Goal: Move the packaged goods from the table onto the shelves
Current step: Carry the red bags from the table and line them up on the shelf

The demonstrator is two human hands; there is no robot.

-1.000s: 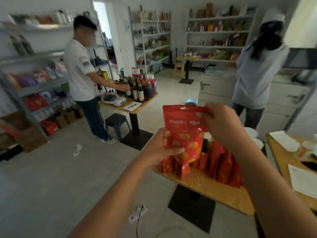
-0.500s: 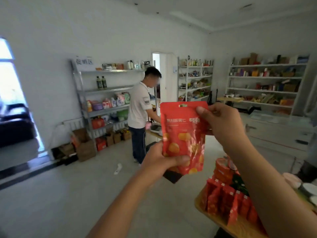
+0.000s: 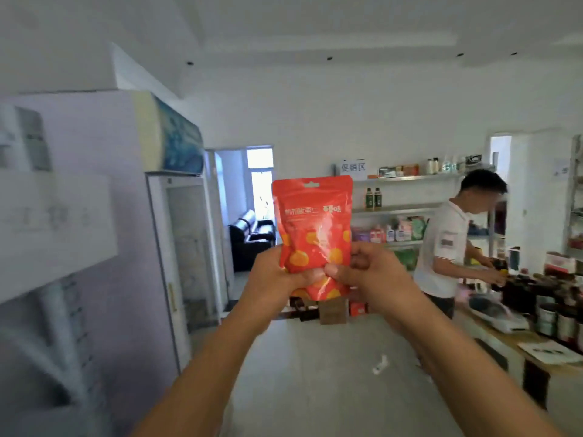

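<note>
White shop walls back a tall fridge [image 3: 186,247] at left. Left hand [image 3: 274,275] pinches the lower part of a red pouch [image 3: 312,228], right hand [image 3: 375,272] likewise, thumbs curled on its front. It is upright in mid-air, well short of the shelves [image 3: 403,209]. Gripped so low, the slick film could slip — or bump the person [image 3: 448,247] beyond. It looks glossy, crinkled, orange-spotted, sealed.

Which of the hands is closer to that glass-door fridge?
Left. The left hand grips the red pouch nearer the fridge; the right hand grips its far side.
</note>
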